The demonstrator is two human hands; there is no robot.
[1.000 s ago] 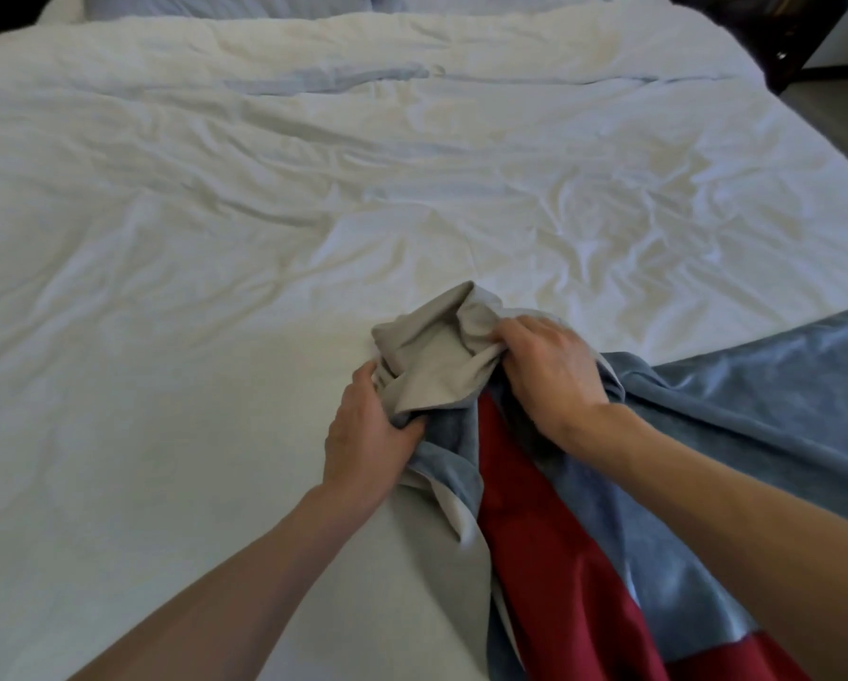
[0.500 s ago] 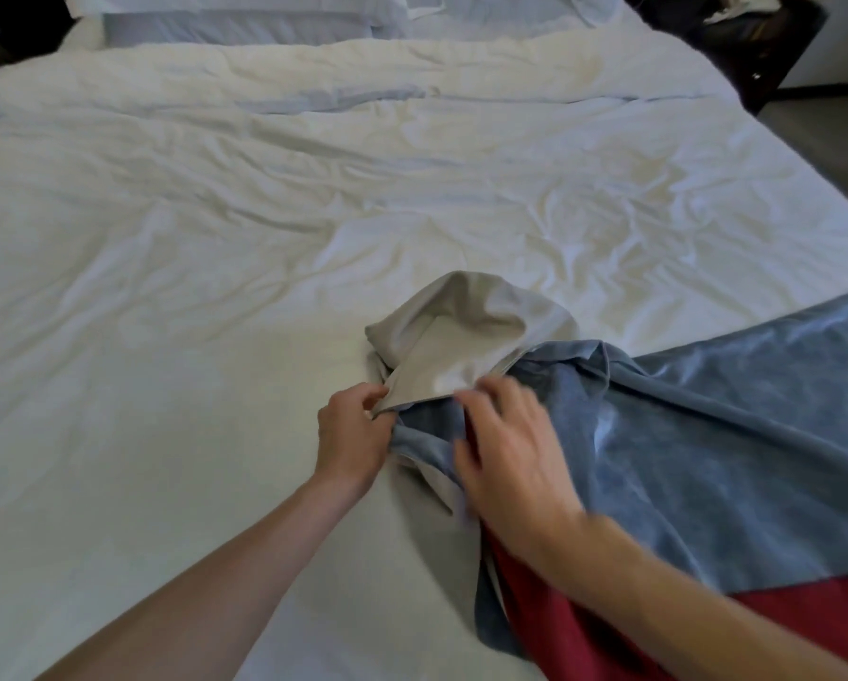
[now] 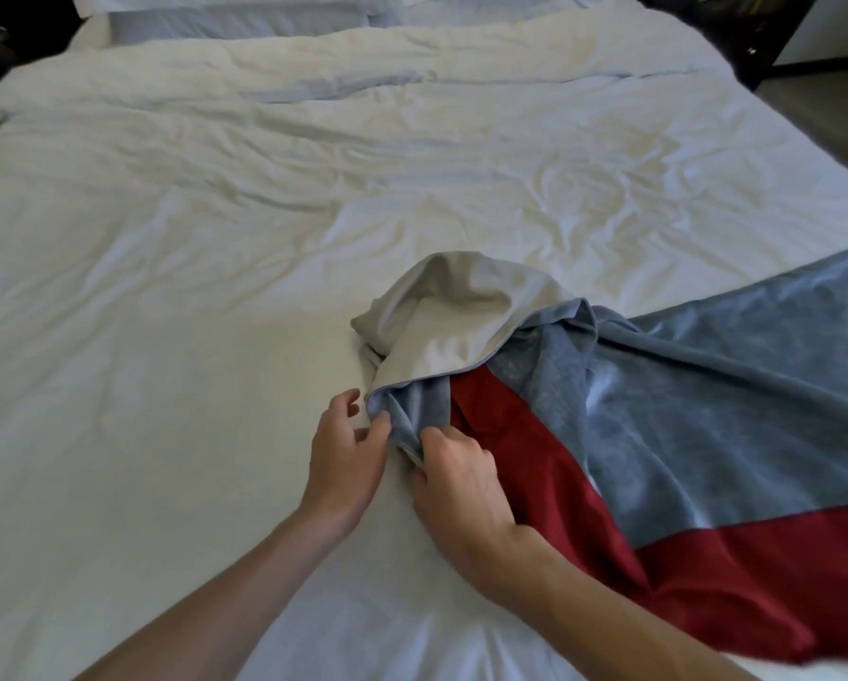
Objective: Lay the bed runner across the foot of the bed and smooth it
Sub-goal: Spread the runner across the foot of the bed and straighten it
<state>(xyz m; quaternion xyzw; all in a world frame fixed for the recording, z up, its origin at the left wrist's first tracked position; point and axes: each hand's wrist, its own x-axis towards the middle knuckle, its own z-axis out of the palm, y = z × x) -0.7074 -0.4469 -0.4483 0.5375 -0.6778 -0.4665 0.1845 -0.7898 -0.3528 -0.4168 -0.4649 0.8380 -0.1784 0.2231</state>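
**Runner bunched at mid-bed, both hands at its corner**

To my left the bed (image 3: 166, 287) shows only rumpled white duvet, with pillows (image 3: 216, 17) at the far head end. My left hand (image 3: 343, 464) rests on the duvet, fingers loosely curled, thumb touching the grey edge of the bed runner (image 3: 707, 425); I cannot tell whether it actually grips. Just beside it my right hand (image 3: 461, 489) pinches a fold of that same edge. Above both hands the runner's end is flipped over in a heap, pale lining up, covering the grey and red face. From there the runner lies across the foot of the bed to the right. Beyond the far right corner stand dark furniture (image 3: 736, 22) and floor (image 3: 844, 120).
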